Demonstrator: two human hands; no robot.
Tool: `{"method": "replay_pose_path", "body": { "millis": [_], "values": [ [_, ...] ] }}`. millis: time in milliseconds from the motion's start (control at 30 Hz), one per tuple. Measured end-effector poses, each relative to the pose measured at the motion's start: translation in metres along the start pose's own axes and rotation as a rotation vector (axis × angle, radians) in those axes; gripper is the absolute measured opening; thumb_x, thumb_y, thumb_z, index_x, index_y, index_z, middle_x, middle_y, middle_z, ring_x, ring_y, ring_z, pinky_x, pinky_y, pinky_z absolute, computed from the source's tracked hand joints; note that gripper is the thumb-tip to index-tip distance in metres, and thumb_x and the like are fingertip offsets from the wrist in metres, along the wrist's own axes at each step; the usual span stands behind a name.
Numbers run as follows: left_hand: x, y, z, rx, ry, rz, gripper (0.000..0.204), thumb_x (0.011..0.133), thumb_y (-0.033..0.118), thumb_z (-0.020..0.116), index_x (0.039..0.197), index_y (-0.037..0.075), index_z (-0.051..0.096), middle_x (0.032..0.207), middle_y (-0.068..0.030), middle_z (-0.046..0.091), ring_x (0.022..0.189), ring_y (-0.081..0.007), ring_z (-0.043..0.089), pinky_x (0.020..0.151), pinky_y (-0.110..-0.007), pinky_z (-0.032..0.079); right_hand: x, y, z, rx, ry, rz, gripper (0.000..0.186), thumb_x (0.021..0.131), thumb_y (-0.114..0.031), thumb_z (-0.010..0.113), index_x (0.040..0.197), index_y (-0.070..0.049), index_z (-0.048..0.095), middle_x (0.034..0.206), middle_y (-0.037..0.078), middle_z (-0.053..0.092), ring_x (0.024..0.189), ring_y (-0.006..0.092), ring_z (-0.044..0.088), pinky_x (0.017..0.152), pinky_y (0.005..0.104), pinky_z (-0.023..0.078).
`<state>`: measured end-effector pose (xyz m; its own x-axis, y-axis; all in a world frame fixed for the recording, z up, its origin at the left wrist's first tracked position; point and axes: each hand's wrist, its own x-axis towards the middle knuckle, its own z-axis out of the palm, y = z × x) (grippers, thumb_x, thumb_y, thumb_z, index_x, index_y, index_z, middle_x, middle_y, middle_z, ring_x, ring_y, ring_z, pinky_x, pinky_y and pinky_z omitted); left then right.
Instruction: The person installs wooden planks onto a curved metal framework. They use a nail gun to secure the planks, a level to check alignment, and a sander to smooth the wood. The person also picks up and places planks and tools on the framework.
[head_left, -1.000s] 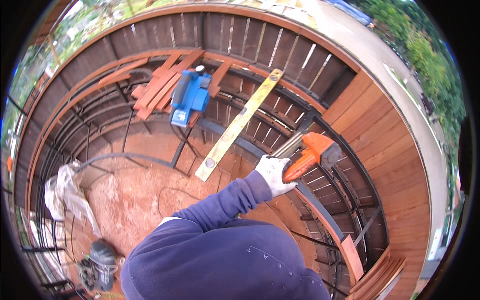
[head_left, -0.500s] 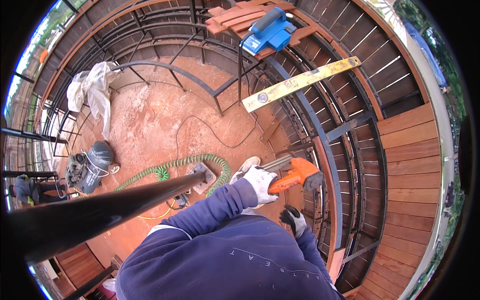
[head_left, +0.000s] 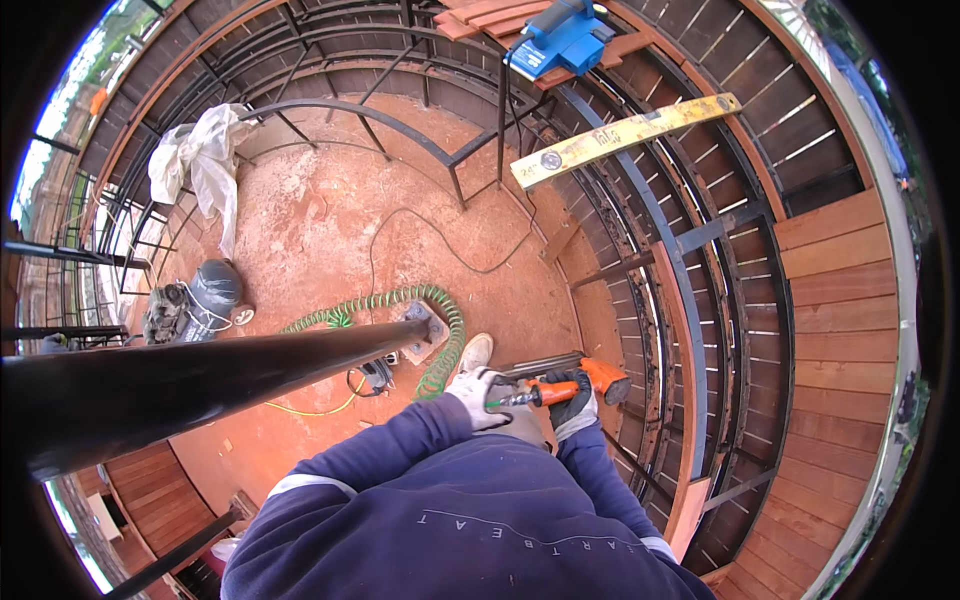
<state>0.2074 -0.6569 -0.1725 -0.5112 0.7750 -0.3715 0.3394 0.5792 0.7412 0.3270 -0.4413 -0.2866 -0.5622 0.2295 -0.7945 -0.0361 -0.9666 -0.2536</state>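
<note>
An orange nail gun [head_left: 606, 381] lies crosswise in front of my body, its head to the right and its dark magazine on the far side of the handle. My right hand [head_left: 574, 408], in a white glove with dark fingers, is closed around the orange handle. At the handle's left end, a metal air fitting [head_left: 515, 399] sticks out toward my left hand [head_left: 474, 394]. My gloved left fingers are closed at the end of the green coiled air hose [head_left: 440, 376], beside that fitting. Whether hose and fitting are joined I cannot tell.
A black post [head_left: 230, 365] slants in from the left to a floor plate. A compressor-like machine with a dark tank [head_left: 215, 287] stands left, near white plastic sheeting [head_left: 205, 160]. Curved metal framing carries a yellow level [head_left: 625, 140], a blue power tool [head_left: 562, 45] and reddish boards [head_left: 480, 22].
The nail gun has come lower and closer to my body. My right hand has taken its handle, and my left hand has shifted left from the gun to the hose end.
</note>
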Motion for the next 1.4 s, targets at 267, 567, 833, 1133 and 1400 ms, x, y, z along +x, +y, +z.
{"method": "replay_pose_path", "body": {
  "millis": [267,567,833,1133,1400],
  "values": [
    [0.003,0.021,-0.086,0.097,-0.383,-0.218,0.028,0.089,0.034,0.062,0.098,0.008,0.068,0.085,-0.0174,0.068,0.081,-0.0342,0.066,0.072,-0.043,0.051,0.015,0.001,-0.03,0.251,0.065,-0.231,0.029,0.087,-0.026,0.059,0.098,-0.001,0.05,0.092,0.015,0.059,0.091,0.0358,0.06,0.092,0.0538,0.05],
    [0.116,0.09,-0.077,0.505,-0.129,0.361,0.021,0.087,0.027,0.06,0.095,0.008,0.066,0.086,-0.018,0.067,0.083,-0.0368,0.065,0.074,-0.045,0.05,0.017,0.015,-0.033,0.009,0.083,-0.097,0.048,0.093,-0.041,0.059,0.121,-0.003,0.052,0.108,0.023,0.063,0.095,0.0372,0.065,0.086,0.0496,0.055],
    [0.229,-0.073,0.002,0.915,-0.464,0.135,0.018,0.09,0.024,0.054,0.098,0.013,0.065,0.1,-0.0153,0.069,0.092,-0.0347,0.067,0.079,-0.047,0.051,-0.142,0.11,-0.195,-0.163,0.58,-0.21,0.027,0.096,-0.024,0.058,0.114,-0.004,0.056,0.098,0.019,0.066,0.08,0.0313,0.068,0.071,0.0411,0.058],
    [0.198,-0.198,0.048,1.328,-0.476,-0.229,0.049,0.098,0.03,0.036,0.144,0.013,0.044,0.147,-0.0097,0.042,0.13,-0.0277,0.044,0.103,-0.051,0.032,-0.314,0.263,-0.391,-1.117,0.86,0.24,0.025,0.094,-0.03,0.056,0.102,-0.007,0.061,0.079,0.016,0.066,0.066,0.0301,0.066,0.057,0.0429,0.055],
    [-0.002,-0.159,0.112,0.713,-0.374,-0.631,0.049,0.09,0.043,0.05,0.129,0.015,0.059,0.139,-0.0122,0.053,0.129,-0.0311,0.049,0.105,-0.053,0.038,-0.189,0.095,-0.413,-1.333,0.607,-0.144,0.027,0.093,-0.029,0.059,0.104,-0.005,0.063,0.083,0.016,0.069,0.072,0.0288,0.068,0.059,0.0413,0.054]
  ]
}}
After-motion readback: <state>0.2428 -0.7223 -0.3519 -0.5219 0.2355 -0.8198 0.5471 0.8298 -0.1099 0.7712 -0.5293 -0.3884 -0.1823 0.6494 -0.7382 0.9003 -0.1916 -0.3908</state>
